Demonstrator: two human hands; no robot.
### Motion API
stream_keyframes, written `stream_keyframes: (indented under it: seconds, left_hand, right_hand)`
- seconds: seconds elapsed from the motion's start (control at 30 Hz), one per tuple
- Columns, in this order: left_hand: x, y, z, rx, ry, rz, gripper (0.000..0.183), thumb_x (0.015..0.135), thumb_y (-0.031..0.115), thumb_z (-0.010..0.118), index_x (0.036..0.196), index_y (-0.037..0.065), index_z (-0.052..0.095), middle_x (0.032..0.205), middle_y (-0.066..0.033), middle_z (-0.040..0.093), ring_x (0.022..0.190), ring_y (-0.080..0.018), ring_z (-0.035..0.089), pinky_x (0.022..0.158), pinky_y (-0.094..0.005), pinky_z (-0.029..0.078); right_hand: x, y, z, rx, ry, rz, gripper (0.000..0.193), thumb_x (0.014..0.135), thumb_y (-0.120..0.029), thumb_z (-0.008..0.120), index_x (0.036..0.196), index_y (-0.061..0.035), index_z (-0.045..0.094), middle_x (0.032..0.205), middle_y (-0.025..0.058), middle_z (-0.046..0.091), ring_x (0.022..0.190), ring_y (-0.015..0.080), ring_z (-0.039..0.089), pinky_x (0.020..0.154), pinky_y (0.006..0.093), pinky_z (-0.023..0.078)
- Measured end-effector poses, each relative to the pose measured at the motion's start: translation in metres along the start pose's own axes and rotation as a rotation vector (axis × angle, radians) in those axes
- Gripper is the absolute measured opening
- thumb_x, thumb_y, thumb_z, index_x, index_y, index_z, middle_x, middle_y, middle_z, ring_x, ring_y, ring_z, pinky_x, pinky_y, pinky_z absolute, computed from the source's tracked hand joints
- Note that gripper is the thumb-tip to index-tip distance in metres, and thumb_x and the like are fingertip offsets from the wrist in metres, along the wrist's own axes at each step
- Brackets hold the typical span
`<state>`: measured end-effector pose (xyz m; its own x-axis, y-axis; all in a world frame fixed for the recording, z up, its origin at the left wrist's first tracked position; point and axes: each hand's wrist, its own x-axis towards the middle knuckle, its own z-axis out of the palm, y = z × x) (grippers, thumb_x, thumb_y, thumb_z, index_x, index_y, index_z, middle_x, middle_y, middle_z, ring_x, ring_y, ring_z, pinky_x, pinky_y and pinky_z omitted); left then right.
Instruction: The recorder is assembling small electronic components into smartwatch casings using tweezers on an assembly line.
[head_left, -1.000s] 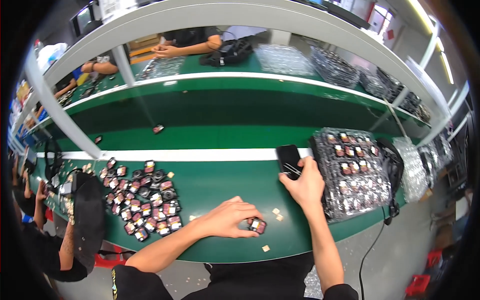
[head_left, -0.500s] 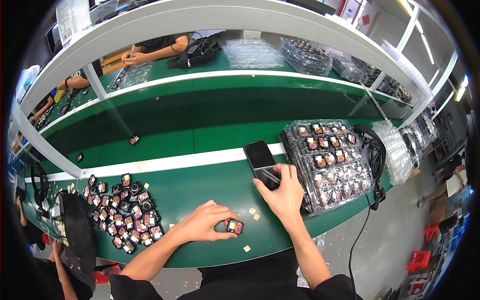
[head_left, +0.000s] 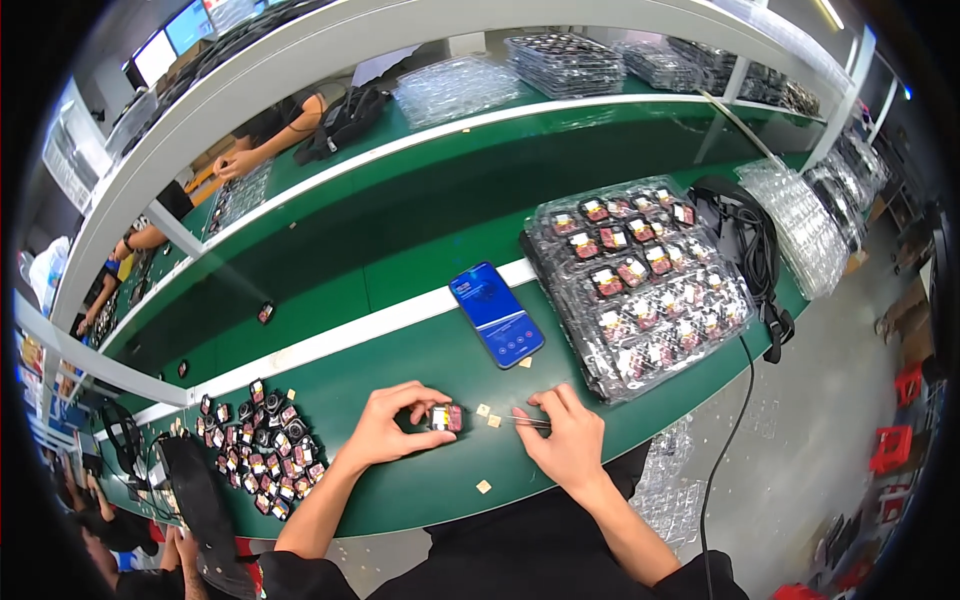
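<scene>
My left hand [head_left: 382,428] holds a small black square-shaped device [head_left: 447,418] with a pink, yellow and white face, pinched between thumb and fingers above the green bench. Just right of it, my right hand [head_left: 568,440] grips metal tweezers [head_left: 530,421], their tips pointing left toward some small beige square pieces [head_left: 494,422]. Another beige piece [head_left: 484,487] lies closer to the bench's front edge. Beyond both hands lies a phone [head_left: 497,315] with its screen lit blue. A pile of similar black devices [head_left: 258,455] spreads out left of my left hand.
Stacked clear trays [head_left: 640,290] filled with devices stand at the right, beside a coiled black cable [head_left: 745,240]. A white ledge [head_left: 330,340] runs behind the phone. A dark bag [head_left: 200,510] sits at the left. Another person's arm [head_left: 270,143] shows across the bench.
My right hand has come away from the phone toward the device, with the tweezers in it. The phone's screen has gone from dark to lit. The view has shifted.
</scene>
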<state>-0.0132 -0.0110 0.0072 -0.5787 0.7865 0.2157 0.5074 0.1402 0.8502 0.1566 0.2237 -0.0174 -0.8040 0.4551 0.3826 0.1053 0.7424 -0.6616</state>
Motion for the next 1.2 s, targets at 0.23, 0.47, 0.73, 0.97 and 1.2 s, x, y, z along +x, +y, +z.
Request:
stream_keyframes:
  seconds: [0.23,0.47,0.73,0.97,1.2]
  left_hand:
    - [0.106,0.067,0.013,0.001,-0.018,0.260,0.050,0.074,0.015,0.101,0.119,0.005,0.081,0.092,-0.0040,0.072,0.075,-0.0123,0.061,0.068,-0.0295,0.050]
    - [0.293,0.110,0.096,0.161,-0.202,0.542,0.046,0.085,0.028,0.093,0.123,0.004,0.080,0.115,-0.0101,0.072,0.104,-0.0257,0.070,0.090,-0.0394,0.056]
    - [0.437,0.071,0.131,0.395,-0.193,0.442,0.049,0.087,0.033,0.092,0.126,0.005,0.080,0.112,-0.0116,0.072,0.098,-0.0262,0.066,0.090,-0.0420,0.056]
    - [0.455,0.051,0.148,0.363,-0.275,0.408,0.048,0.094,0.018,0.085,0.140,0.009,0.074,0.144,-0.0150,0.073,0.130,-0.0347,0.070,0.113,-0.0459,0.055]
    - [0.363,0.055,0.087,0.367,-0.122,0.493,0.043,0.108,0.021,0.069,0.150,0.012,0.066,0.150,-0.0128,0.068,0.141,-0.0356,0.060,0.122,-0.0492,0.047]
  right_hand:
    - [-0.004,0.009,0.002,0.038,-0.033,-0.039,0.022,0.095,-0.030,0.082,0.099,-0.0109,0.072,0.097,0.0042,0.067,0.067,0.0319,0.072,0.057,0.0467,0.056]
    - [-0.006,0.013,-0.002,0.060,-0.080,-0.053,0.022,0.096,-0.027,0.081,0.101,-0.0109,0.067,0.097,0.0048,0.065,0.069,0.0332,0.072,0.056,0.0487,0.055]
    - [-0.008,0.018,-0.002,0.118,-0.014,-0.048,0.020,0.098,-0.023,0.081,0.097,-0.0095,0.066,0.093,0.0067,0.066,0.068,0.0351,0.072,0.056,0.0487,0.056]
    - [-0.011,0.014,0.001,0.139,-0.052,-0.053,0.019,0.098,-0.023,0.081,0.095,-0.0098,0.068,0.093,0.0067,0.067,0.068,0.0351,0.072,0.057,0.0483,0.057]
    - [-0.010,0.018,-0.001,0.156,-0.013,-0.050,0.017,0.095,-0.023,0.083,0.094,-0.0102,0.072,0.088,0.0064,0.069,0.068,0.0315,0.072,0.060,0.0441,0.056]
